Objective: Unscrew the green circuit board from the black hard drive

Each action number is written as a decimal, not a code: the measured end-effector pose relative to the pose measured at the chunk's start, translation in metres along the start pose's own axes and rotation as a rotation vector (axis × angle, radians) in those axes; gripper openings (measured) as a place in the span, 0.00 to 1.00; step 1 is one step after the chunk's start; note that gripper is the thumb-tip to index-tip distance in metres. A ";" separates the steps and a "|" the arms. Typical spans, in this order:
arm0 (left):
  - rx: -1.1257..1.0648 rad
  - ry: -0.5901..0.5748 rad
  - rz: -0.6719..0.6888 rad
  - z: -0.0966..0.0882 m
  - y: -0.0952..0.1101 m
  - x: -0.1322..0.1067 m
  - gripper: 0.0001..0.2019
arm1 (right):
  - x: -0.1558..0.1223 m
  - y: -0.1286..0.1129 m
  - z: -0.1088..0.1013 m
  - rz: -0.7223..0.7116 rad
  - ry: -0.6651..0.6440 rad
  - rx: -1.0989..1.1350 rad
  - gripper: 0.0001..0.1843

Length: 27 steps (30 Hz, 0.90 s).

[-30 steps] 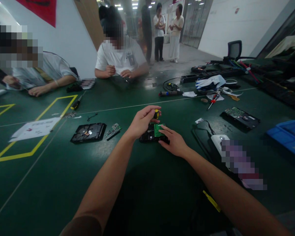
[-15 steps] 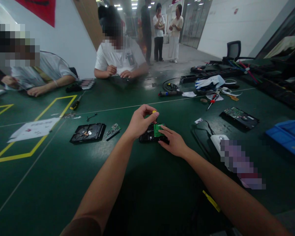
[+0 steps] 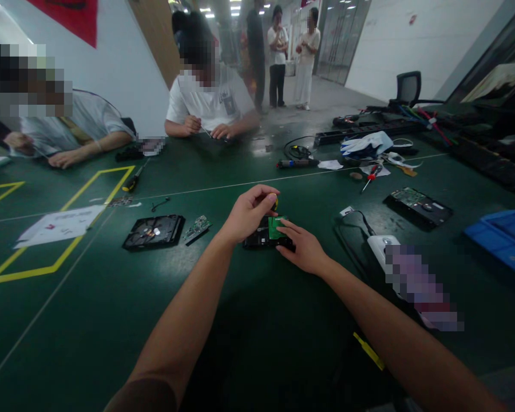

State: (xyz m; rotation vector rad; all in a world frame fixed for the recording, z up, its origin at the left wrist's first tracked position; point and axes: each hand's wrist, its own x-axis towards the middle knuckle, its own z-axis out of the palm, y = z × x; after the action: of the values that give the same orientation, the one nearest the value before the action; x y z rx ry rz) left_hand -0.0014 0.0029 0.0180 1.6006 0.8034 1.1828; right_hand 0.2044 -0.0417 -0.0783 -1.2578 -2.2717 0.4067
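Midway along a green work table (image 3: 111, 320), a person's two bare hands meet over a small black hard drive (image 3: 260, 236) lying flat on the surface, its green circuit board (image 3: 276, 226) facing up. The left hand (image 3: 249, 214) is closed around a screwdriver (image 3: 275, 202), fingers and thumb pinched narrow on its yellow-and-black handle, which shows just past the fingertips above the drive's far edge; the tip is hidden behind the hand. The right hand (image 3: 302, 249) grips nothing. Its fingers lie stretched and loosely together across the drive's near right corner, touching the board. Left of the drive, well apart, sit an opened drive casing (image 3: 154, 230) and a loose circuit board (image 3: 198, 226) just beside it, while a second drive (image 3: 418, 205) and a blue tray (image 3: 502, 234) lie out to the right. Across the table, a seated co-worker in a white shirt (image 3: 210, 97) has both hands down on the far edge — and another person's forearm (image 3: 90, 146) rests at the far left.
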 end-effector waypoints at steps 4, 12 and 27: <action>-0.036 0.033 -0.018 0.001 -0.002 -0.001 0.12 | 0.000 -0.001 -0.001 0.008 -0.008 0.010 0.28; -0.063 -0.015 -0.012 0.002 -0.003 -0.001 0.15 | 0.001 -0.001 -0.001 0.011 -0.008 -0.008 0.29; 0.073 0.068 -0.027 0.000 0.001 -0.001 0.14 | 0.000 0.002 0.001 -0.003 0.004 0.005 0.28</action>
State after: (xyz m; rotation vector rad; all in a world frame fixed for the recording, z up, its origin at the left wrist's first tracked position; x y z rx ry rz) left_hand -0.0017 0.0018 0.0190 1.6108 0.9186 1.2067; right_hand 0.2049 -0.0407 -0.0799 -1.2523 -2.2675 0.4076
